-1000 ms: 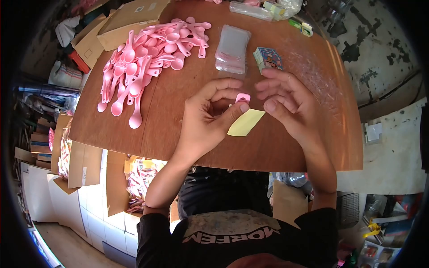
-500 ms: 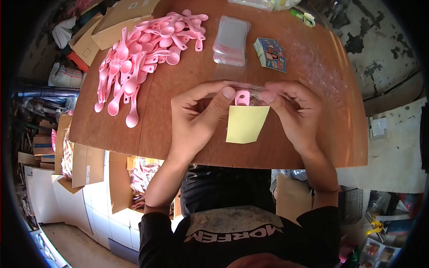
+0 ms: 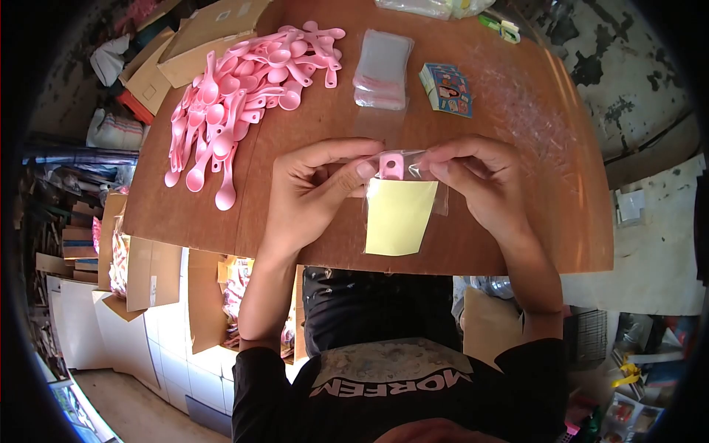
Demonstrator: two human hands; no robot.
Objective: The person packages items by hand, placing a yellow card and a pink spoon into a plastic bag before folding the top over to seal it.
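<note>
My left hand [image 3: 314, 193] and my right hand [image 3: 478, 176] each pinch a top corner of a clear plastic bag [image 3: 441, 198] above the table. Inside the bag is a pale yellow card [image 3: 401, 218]. Over the card's upper edge shows the holed handle end of a pink spoon [image 3: 391, 162]; the rest of the spoon is hidden behind the card. Beyond my hands lie a stack of clear plastic bags [image 3: 384, 63] and a stack of printed blue cards [image 3: 449, 90].
A heap of pink measuring spoons [image 3: 236, 103] covers the table's left side. Crumpled clear plastic [image 3: 528, 111] lies at the right of the brown table [image 3: 295, 133]. Cardboard boxes [image 3: 210, 44] stand at the back left, with an open carton [image 3: 207, 303] below the table edge.
The bag has come slightly nearer to me and left, and hangs flatter, so more of the yellow card shows. My hands still pinch its top corners.
</note>
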